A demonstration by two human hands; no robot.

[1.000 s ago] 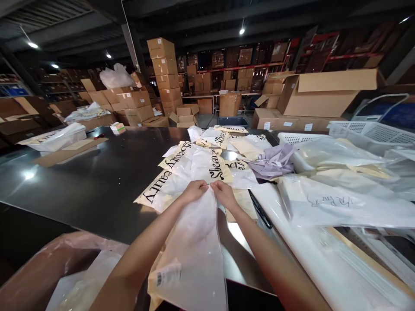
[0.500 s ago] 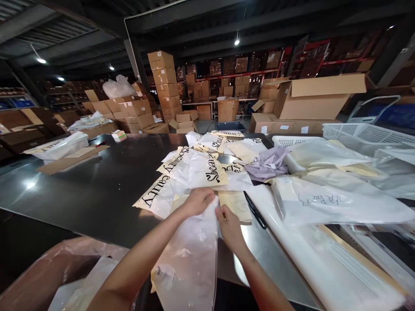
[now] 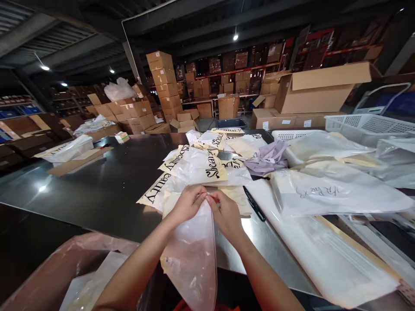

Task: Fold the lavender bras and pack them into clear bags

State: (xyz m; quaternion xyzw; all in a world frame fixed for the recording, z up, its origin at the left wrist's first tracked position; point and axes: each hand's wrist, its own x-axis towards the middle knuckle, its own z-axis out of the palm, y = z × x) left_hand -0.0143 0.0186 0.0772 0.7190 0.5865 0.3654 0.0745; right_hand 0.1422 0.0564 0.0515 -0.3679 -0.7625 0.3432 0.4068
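A translucent plastic bag (image 3: 193, 250) hangs over the front edge of the metal table, its top edge pinched between my two hands. My left hand (image 3: 189, 202) has its fingers closed on that edge. Right beside it, my right hand (image 3: 225, 216) pinches the same edge, and the fingertips of both hands nearly meet. Just beyond lie several bags with black lettering (image 3: 201, 166), piled on one another. To the right of my right hand rests a black cutter-like tool (image 3: 254, 204). The bag's contents are hard to make out.
Lilac cloth (image 3: 267, 159) lies beside a white basket (image 3: 296, 136). Large white bags (image 3: 337, 190) cover the table's right side. A cardboard piece (image 3: 79, 162) is on the dark metal table (image 3: 106, 190) at left. A lined bin (image 3: 81, 255) stands below left.
My right hand has moved up and left, so both hands now meet at the bag's top edge. The hanging bag has narrowed toward its lower end.
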